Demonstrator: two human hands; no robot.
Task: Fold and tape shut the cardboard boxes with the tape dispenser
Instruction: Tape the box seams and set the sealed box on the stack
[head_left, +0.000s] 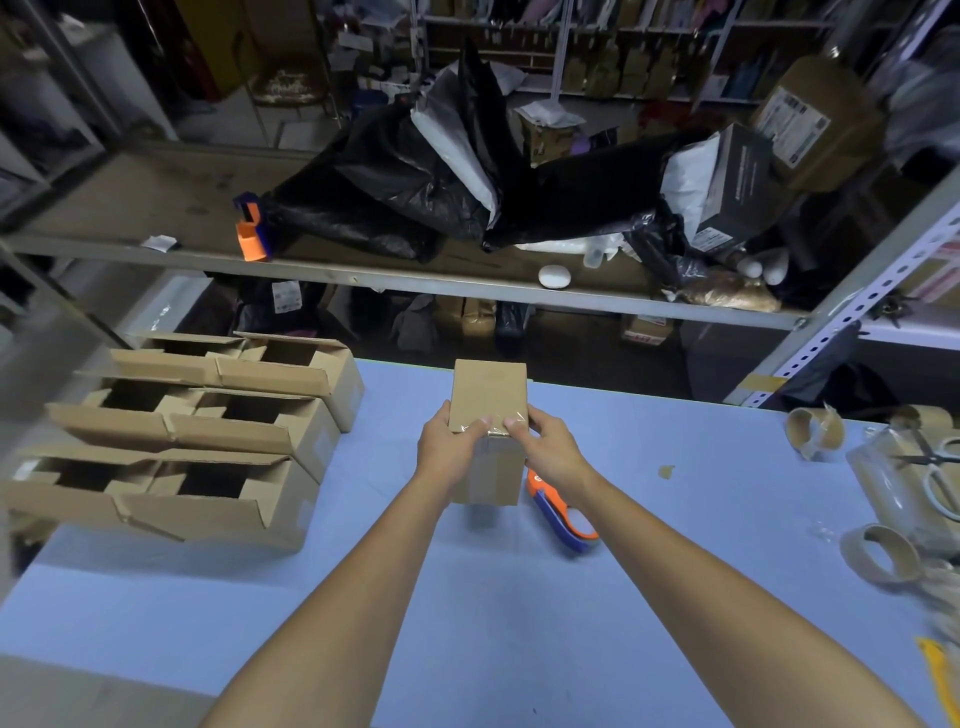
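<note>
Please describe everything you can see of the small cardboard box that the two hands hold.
The cardboard box is small, plain brown and closed, standing upright over the middle of the blue table. Clear shiny tape crosses its top's near edge. The left hand and the right hand grip its sides, thumbs pressing on the tape.

Box (488, 395) at the table's (675, 493) middle, between left hand (447, 441) and right hand (550, 447)
Open boxes (270, 374) stand left of it, the tape dispenser (563, 519) just right, tape cores (828, 431) far right, a shelf (156, 197) behind.
</note>
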